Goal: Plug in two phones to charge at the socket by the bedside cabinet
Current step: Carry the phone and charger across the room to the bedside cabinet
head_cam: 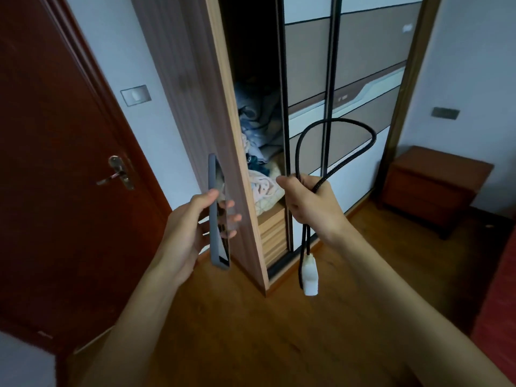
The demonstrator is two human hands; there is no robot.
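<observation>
While the wooden bedside cabinet (435, 188) stood well apart at the far right, a slim grey-cased phone (217, 216) was gripped edge-on in the left hand (192, 227), thumb on one face and fingers on the other. A black braided charging cable (335, 141) was clenched in the right hand (310, 199), its loop arching above the fist and its white plastic plug block (310, 276) hanging below. Only one phone was seen. The carrying step was judged to be in hand; next, the grey wall socket (445, 113) above the cabinet would have to be approached and the plug seated.

Door (55, 163) left, cabinet (430, 188) right.
</observation>
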